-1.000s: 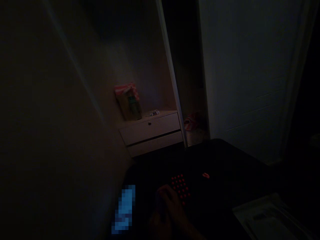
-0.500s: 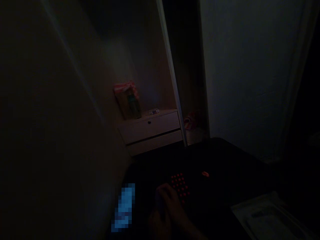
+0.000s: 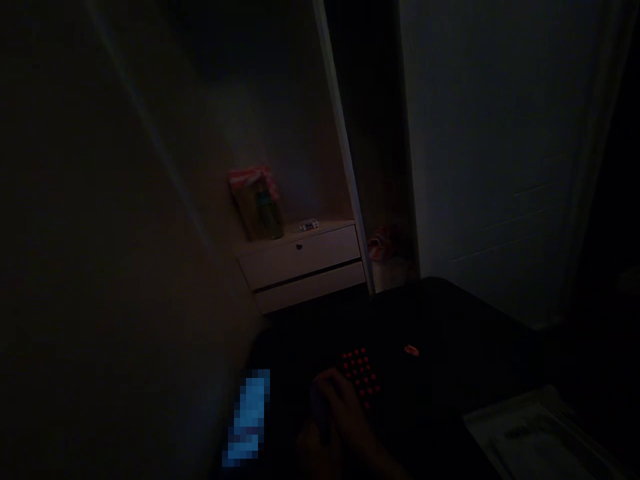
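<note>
The room is very dark. My right hand (image 3: 345,400) curls its fingers over the top of a dark, bluish rounded object (image 3: 319,400), whose kind I cannot make out. My left hand (image 3: 316,445) is closed around the lower part of the same object, just below the right one. Right behind my hands, rows of small red dots (image 3: 360,373) stand out on the black surface (image 3: 440,387). A small red thing (image 3: 411,350) lies farther to the right.
At the left glows a blurred blue screen (image 3: 250,417). A pale sheet-like thing (image 3: 540,427) lies at the lower right. Beyond the black surface is a drawer unit (image 3: 310,260) bearing a green bottle (image 3: 271,219), a red-topped bag (image 3: 246,200) and a small pale item (image 3: 309,225).
The view has shifted very slightly. Both hands stay closed around the dark object in almost the same place.
</note>
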`<action>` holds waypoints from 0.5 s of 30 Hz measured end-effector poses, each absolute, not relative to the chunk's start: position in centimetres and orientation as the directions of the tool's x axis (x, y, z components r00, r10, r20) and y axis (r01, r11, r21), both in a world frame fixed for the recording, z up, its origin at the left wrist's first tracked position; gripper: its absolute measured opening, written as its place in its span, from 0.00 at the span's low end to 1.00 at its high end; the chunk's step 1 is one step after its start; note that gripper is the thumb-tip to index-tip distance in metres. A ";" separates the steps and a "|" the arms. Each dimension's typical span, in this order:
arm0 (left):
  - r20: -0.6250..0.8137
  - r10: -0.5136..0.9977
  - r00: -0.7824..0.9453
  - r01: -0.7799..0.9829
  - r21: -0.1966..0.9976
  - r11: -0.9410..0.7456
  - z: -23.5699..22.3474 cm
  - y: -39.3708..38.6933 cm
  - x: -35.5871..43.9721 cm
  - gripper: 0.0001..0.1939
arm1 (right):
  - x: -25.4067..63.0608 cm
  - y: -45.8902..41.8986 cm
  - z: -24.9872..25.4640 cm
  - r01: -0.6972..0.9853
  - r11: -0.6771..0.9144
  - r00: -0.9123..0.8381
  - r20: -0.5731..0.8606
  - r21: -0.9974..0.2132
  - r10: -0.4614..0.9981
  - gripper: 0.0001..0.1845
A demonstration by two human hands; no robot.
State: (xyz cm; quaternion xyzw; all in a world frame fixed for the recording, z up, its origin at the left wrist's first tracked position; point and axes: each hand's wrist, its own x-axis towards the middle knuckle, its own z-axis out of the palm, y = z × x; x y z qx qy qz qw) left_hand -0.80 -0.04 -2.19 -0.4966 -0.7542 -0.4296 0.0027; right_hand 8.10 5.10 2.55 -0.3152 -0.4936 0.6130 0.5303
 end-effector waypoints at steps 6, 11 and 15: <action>0.432 0.740 -0.516 0.752 0.643 0.149 -2.0 -0.1 -0.7 0.20 | 8.0 5.2 2.5 -0.347 0.027 -0.245 0.119 -0.937 0.962 0.11; 0.433 0.731 -0.527 0.751 0.640 0.163 -2.0 -0.1 -0.6 0.20 | 8.1 5.1 2.7 -0.352 0.026 -0.253 0.122 -0.936 0.960 0.11; 0.430 0.740 -0.517 0.751 0.643 0.152 -2.1 -0.1 -0.6 0.19 | 8.1 5.1 2.6 -0.355 0.059 -0.249 0.155 -0.933 0.956 0.12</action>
